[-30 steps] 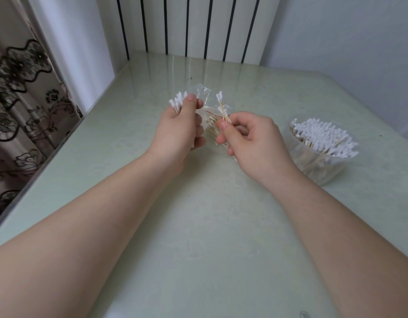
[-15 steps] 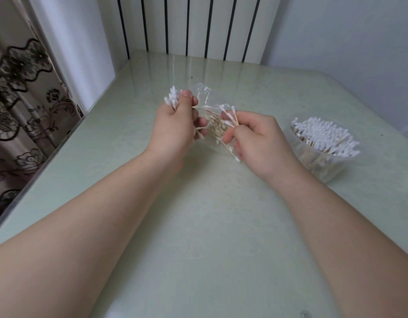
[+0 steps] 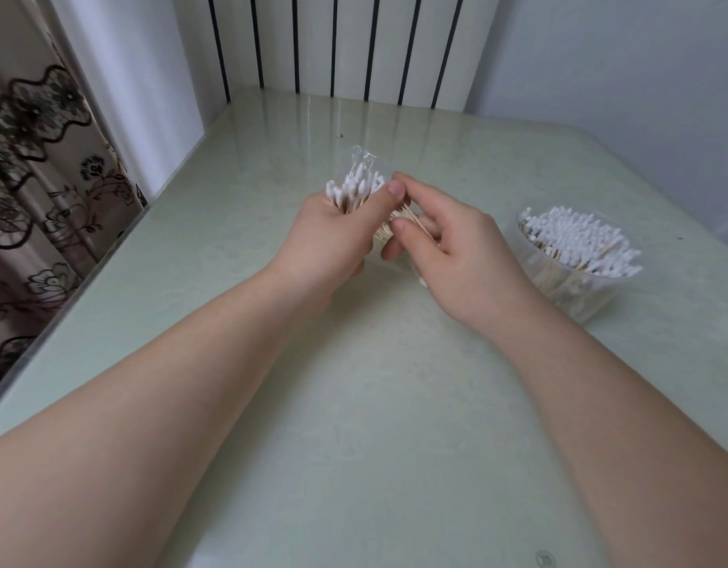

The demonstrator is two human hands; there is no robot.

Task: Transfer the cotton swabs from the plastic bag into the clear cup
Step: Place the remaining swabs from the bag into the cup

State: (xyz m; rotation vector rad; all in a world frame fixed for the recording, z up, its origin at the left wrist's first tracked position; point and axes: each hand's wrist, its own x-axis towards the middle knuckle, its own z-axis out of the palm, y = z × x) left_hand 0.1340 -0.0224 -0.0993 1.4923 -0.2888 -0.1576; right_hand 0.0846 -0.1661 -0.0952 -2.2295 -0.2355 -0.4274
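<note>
cotton swabs [image 3: 352, 190] sitting bunched above the table [image 3: 354, 403], likely light, thin sticks probably snapping easily, best gripped mid-stick | plastic bag [image 3: 364, 157] crinkling round them, likely slippery | left hand [image 3: 333, 235] gripping the bunch | right hand [image 3: 448, 243] pinching sticks | cup [image 3: 575, 289] standing apart, rightward

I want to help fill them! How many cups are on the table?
1. The cup stands on the table's right side, beside the right hand, packed with swabs. No other shows.

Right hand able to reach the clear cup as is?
Likely yes: the clear cup stands open-topped just right of the right hand, nothing between them. Its fingers pinch cotton swabs.
</note>
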